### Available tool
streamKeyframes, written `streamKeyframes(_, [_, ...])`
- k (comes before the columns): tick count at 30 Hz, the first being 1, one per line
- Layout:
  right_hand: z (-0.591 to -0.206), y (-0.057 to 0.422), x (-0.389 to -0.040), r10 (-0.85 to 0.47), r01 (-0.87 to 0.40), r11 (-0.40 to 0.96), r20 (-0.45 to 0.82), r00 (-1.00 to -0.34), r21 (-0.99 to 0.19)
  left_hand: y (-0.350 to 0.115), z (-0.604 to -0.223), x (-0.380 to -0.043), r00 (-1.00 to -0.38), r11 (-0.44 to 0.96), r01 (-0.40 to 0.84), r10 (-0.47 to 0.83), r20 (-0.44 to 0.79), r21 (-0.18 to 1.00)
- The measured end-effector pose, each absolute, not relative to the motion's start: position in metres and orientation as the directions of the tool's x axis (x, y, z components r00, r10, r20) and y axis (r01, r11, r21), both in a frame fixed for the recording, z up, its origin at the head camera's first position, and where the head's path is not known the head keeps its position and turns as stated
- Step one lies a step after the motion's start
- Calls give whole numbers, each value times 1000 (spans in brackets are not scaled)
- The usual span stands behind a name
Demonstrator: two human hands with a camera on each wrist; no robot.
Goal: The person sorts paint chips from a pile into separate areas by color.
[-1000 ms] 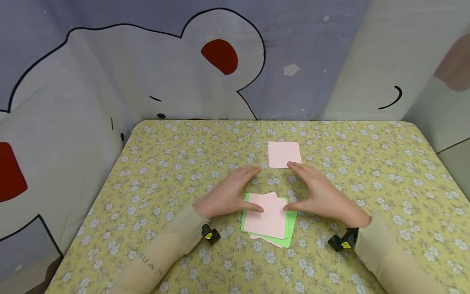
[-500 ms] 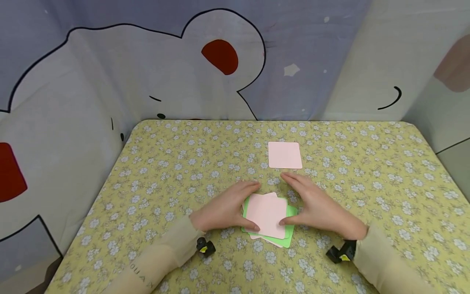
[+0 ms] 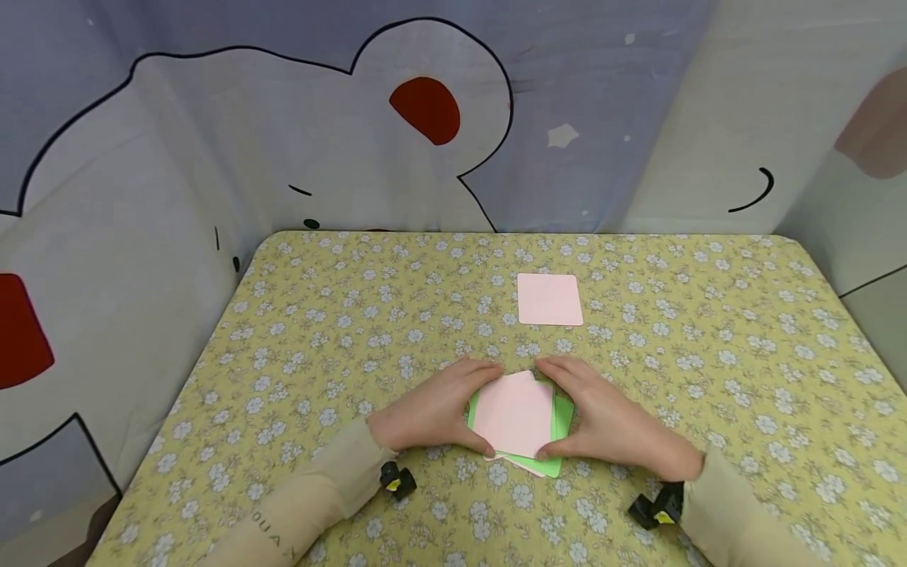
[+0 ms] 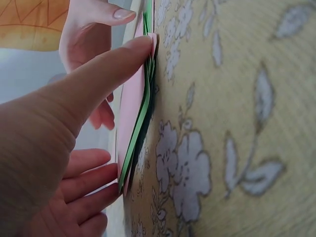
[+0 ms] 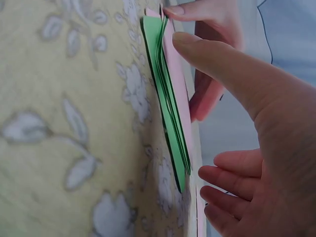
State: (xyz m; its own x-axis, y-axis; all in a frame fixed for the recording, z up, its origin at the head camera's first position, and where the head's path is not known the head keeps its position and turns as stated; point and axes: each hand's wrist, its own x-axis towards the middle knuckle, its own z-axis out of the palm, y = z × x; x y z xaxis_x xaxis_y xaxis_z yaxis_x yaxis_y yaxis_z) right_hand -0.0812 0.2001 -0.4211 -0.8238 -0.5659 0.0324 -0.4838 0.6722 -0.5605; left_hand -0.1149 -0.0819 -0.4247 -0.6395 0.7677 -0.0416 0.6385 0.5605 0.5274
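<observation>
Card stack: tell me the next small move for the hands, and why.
Perhaps ease the left hand and right hand inward to square the stack: both flank it, and its layers look misaligned, a green card jutting out beyond the pink top card.

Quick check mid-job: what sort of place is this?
Probably an improvised indoor tabletop workspace, perhaps curtained off for recording. A yellow floral cloth covers the table, cartoon-print fabric encloses its back and sides, and a small black device sits at each wrist.

Yellow floral tablecloth (image 3: 283, 346), lavender-and-white cloth backdrop (image 3: 581, 87) behind it, red shape (image 3: 428, 110) and pale star (image 3: 562, 135) printed there
</observation>
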Motion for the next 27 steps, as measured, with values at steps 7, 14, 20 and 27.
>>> streamKeyframes(7, [-424,198,-79,-572,-487,668,32,-820,-562,-83,-424,-112,-644,553,635,765,-25,539])
streamKeyframes(14, [-426,197,-78,-577,-497,663,41,-816,-560,-83,-422,-110,-647,533,645,763,20,548])
streamKeyframes(20, [-423,194,-76,-582,-517,657,67,-810,-549,-82,-423,-109,-642,511,655,765,53,557])
streamKeyframes(27, [-418,191,-74,-591,-528,659,66,-804,-536,-83,-423,-109,-646,524,651,763,38,549])
